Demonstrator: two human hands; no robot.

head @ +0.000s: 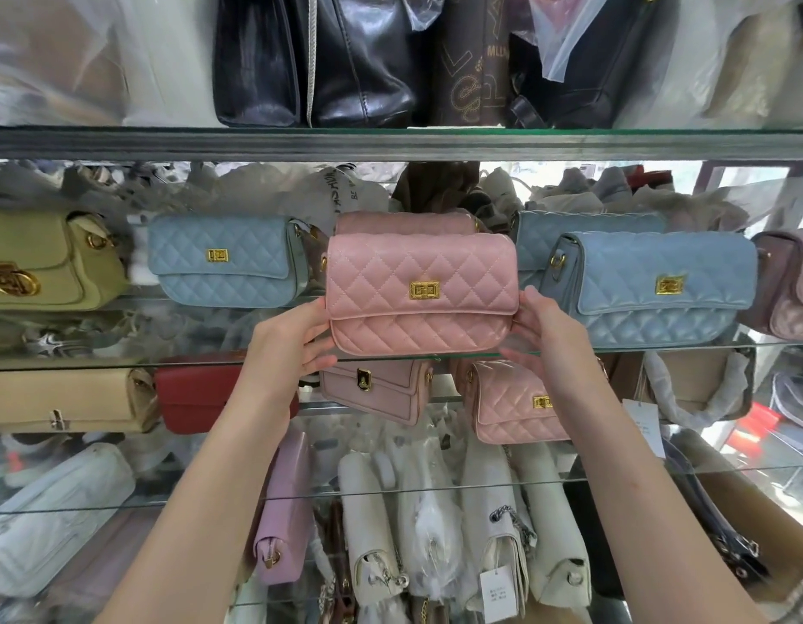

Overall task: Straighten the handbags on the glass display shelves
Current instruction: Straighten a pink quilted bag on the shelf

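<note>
A pink quilted handbag (420,292) with a gold clasp stands upright at the front edge of the middle glass shelf (120,360). My left hand (296,340) grips its lower left end and my right hand (548,331) grips its lower right end. A second pink bag (404,222) stands right behind it, mostly hidden. A light blue quilted bag (228,261) sits to the left, farther back. Two blue quilted bags (661,290) stand to the right, the front one angled slightly.
A yellow-green bag (44,263) sits at far left, a mauve bag (791,286) at far right. Black bags (345,60) fill the shelf above. Below are a red bag (192,389), beige bag (62,398), pink bags (512,403) and white bags (435,524).
</note>
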